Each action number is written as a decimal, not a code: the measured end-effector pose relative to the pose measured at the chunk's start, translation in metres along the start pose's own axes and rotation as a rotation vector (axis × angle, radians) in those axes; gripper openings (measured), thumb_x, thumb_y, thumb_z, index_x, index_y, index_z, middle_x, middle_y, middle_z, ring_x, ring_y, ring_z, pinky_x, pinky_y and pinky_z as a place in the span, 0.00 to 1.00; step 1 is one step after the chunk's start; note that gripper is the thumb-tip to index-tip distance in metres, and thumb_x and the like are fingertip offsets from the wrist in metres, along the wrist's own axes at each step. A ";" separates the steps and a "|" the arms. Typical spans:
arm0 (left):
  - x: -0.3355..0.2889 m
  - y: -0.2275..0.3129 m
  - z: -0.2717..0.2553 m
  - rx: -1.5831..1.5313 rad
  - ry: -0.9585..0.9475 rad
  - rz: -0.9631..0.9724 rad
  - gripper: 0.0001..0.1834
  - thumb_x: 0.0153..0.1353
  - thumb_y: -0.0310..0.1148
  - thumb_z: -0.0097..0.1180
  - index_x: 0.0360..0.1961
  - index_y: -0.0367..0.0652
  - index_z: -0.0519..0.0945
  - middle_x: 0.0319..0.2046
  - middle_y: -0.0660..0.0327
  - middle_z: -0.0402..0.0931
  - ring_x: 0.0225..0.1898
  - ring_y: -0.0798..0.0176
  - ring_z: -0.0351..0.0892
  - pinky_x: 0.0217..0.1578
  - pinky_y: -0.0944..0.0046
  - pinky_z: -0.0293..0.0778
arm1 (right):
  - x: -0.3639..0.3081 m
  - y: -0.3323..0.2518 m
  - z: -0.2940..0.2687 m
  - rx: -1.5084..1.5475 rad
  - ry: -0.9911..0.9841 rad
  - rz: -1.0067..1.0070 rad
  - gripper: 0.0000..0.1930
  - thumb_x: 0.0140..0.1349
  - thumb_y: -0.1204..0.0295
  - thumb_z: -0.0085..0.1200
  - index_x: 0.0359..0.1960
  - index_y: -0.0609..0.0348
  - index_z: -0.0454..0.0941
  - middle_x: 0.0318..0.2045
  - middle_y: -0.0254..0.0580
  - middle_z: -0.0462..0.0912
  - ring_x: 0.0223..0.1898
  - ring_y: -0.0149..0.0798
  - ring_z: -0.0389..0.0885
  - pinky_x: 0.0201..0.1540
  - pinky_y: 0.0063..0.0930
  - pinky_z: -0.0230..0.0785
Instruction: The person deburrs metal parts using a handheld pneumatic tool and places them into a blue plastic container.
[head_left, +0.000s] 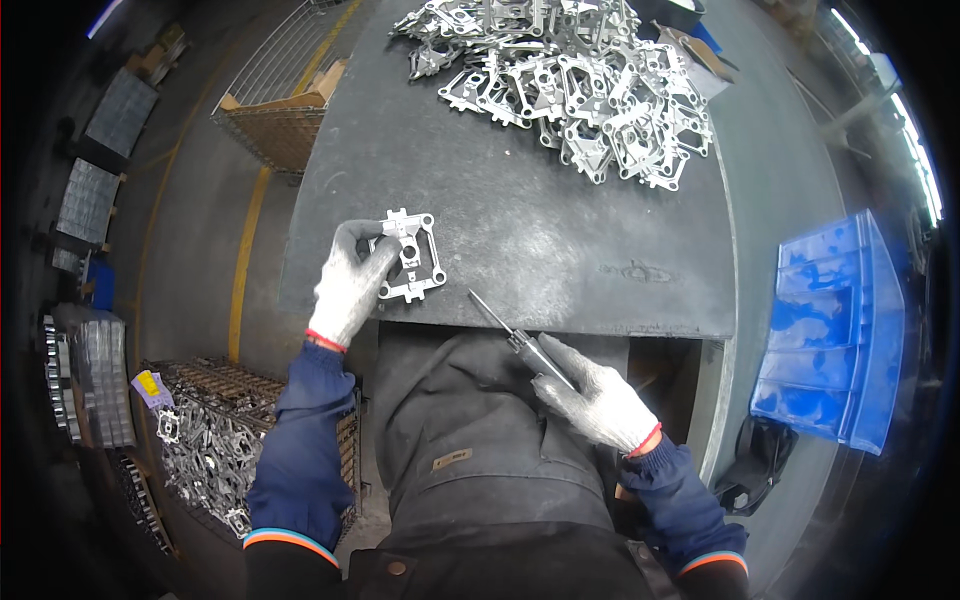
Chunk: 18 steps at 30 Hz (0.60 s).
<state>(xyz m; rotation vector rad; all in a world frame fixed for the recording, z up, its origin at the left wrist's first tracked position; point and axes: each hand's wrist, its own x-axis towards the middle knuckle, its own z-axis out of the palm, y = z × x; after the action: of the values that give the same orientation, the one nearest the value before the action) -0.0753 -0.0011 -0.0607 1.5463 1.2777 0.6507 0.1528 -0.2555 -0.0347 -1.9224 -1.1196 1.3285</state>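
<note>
My left hand (349,282), in a white glove with grey fingers, grips the left side of a silvery cast metal bracket (432,250). The bracket is a squarish open frame with round lugs at its corners, held by the table's near edge. In my right hand (592,393), also gloved, is a slim hand tool (519,339) with a thin tapering metal shaft and a dark ribbed collar. Its tip points up and left toward the bracket, apart from it. The palm hides the rest of the tool, so I cannot tell its exact kind.
A large heap of similar brackets (610,95) covers the far part of the dark table (500,205). To the left stand a wire basket holding cardboard (275,130) and a mesh bin (250,385) filled with brackets. A blue plastic bin (825,335) is at the right.
</note>
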 end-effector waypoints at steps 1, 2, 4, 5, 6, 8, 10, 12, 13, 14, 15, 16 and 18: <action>0.000 0.028 0.003 0.231 -0.010 -0.131 0.31 0.68 0.42 0.66 0.67 0.41 0.73 0.52 0.54 0.84 0.47 0.64 0.86 0.51 0.61 0.82 | -0.001 0.003 0.000 -0.003 0.024 -0.025 0.36 0.72 0.53 0.64 0.75 0.61 0.69 0.62 0.62 0.83 0.65 0.57 0.82 0.64 0.39 0.75; 0.003 0.043 0.008 0.461 -0.027 -0.256 0.29 0.68 0.42 0.67 0.65 0.41 0.73 0.52 0.55 0.83 0.47 0.62 0.86 0.55 0.61 0.81 | -0.002 0.006 -0.001 -0.003 0.031 -0.017 0.36 0.72 0.53 0.64 0.75 0.61 0.69 0.62 0.62 0.83 0.65 0.57 0.82 0.64 0.39 0.75; 0.013 0.017 -0.005 0.607 0.091 -0.116 0.34 0.65 0.49 0.69 0.66 0.42 0.75 0.52 0.54 0.86 0.51 0.60 0.87 0.56 0.61 0.80 | -0.001 0.005 0.000 0.043 0.020 -0.020 0.36 0.71 0.55 0.64 0.74 0.62 0.70 0.62 0.63 0.82 0.65 0.57 0.82 0.65 0.39 0.75; 0.018 0.013 -0.009 0.520 0.008 -0.035 0.34 0.65 0.50 0.69 0.67 0.42 0.76 0.51 0.53 0.87 0.52 0.59 0.87 0.56 0.60 0.80 | -0.001 0.005 0.000 0.042 0.021 -0.021 0.36 0.71 0.55 0.64 0.74 0.62 0.70 0.62 0.63 0.82 0.65 0.57 0.82 0.65 0.39 0.75; 0.023 0.010 -0.016 0.435 -0.074 0.045 0.35 0.65 0.50 0.68 0.67 0.42 0.77 0.51 0.52 0.87 0.53 0.58 0.87 0.56 0.59 0.79 | -0.002 0.005 0.000 0.028 0.031 -0.032 0.36 0.71 0.55 0.64 0.74 0.63 0.70 0.62 0.64 0.83 0.65 0.57 0.82 0.65 0.39 0.75; 0.035 0.013 -0.025 0.463 -0.205 0.021 0.35 0.65 0.52 0.68 0.67 0.41 0.78 0.51 0.53 0.87 0.53 0.58 0.87 0.56 0.61 0.79 | -0.002 0.004 -0.001 0.015 0.040 -0.047 0.36 0.71 0.55 0.65 0.74 0.63 0.70 0.62 0.64 0.83 0.65 0.57 0.82 0.65 0.39 0.75; 0.033 0.040 -0.020 0.611 -0.331 -0.190 0.36 0.64 0.53 0.68 0.65 0.40 0.79 0.52 0.52 0.87 0.54 0.58 0.86 0.56 0.62 0.79 | -0.003 0.004 -0.003 0.024 0.033 -0.025 0.36 0.71 0.56 0.65 0.74 0.63 0.69 0.62 0.64 0.83 0.65 0.57 0.82 0.65 0.39 0.74; 0.029 0.050 -0.014 0.672 -0.309 -0.197 0.38 0.60 0.56 0.70 0.64 0.40 0.81 0.52 0.52 0.87 0.53 0.58 0.87 0.55 0.63 0.79 | -0.003 0.006 -0.002 0.028 0.030 -0.032 0.36 0.72 0.56 0.64 0.74 0.63 0.69 0.62 0.63 0.83 0.65 0.57 0.82 0.65 0.38 0.74; 0.026 0.051 -0.011 0.752 -0.291 -0.140 0.39 0.57 0.58 0.70 0.61 0.40 0.82 0.51 0.51 0.87 0.53 0.57 0.87 0.54 0.63 0.79 | -0.002 0.006 -0.002 0.029 0.028 -0.038 0.36 0.72 0.56 0.64 0.74 0.63 0.69 0.62 0.63 0.83 0.65 0.57 0.82 0.65 0.38 0.74; 0.024 0.051 -0.009 0.831 -0.273 -0.083 0.39 0.55 0.60 0.71 0.59 0.41 0.84 0.50 0.51 0.87 0.52 0.57 0.87 0.53 0.63 0.80 | -0.002 0.005 -0.001 0.028 0.023 -0.040 0.36 0.72 0.56 0.64 0.74 0.63 0.69 0.62 0.63 0.83 0.65 0.57 0.82 0.65 0.38 0.74; 0.023 0.051 -0.008 0.829 -0.268 -0.089 0.39 0.55 0.60 0.71 0.59 0.41 0.84 0.50 0.51 0.87 0.52 0.57 0.87 0.53 0.63 0.80 | -0.002 0.003 -0.002 0.010 0.021 -0.048 0.35 0.72 0.56 0.64 0.74 0.63 0.69 0.62 0.62 0.83 0.66 0.57 0.82 0.65 0.38 0.74; 0.024 0.052 -0.006 0.838 -0.347 -0.092 0.37 0.55 0.59 0.71 0.56 0.41 0.84 0.46 0.53 0.87 0.49 0.57 0.86 0.50 0.62 0.79 | -0.002 0.001 -0.002 -0.008 0.019 -0.057 0.35 0.72 0.57 0.64 0.74 0.62 0.69 0.62 0.62 0.83 0.66 0.56 0.81 0.65 0.38 0.74; 0.028 0.054 -0.004 0.853 -0.508 -0.094 0.31 0.55 0.56 0.71 0.50 0.41 0.85 0.40 0.55 0.85 0.42 0.59 0.85 0.44 0.61 0.79 | -0.003 0.000 -0.005 0.005 0.002 -0.035 0.35 0.72 0.57 0.64 0.75 0.62 0.69 0.62 0.62 0.83 0.65 0.56 0.82 0.65 0.37 0.74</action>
<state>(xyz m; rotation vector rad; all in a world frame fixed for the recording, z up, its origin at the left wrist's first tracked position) -0.0485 0.0290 -0.0145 2.1189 1.2685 -0.4154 0.1568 -0.2580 -0.0311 -1.8912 -1.1425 1.3089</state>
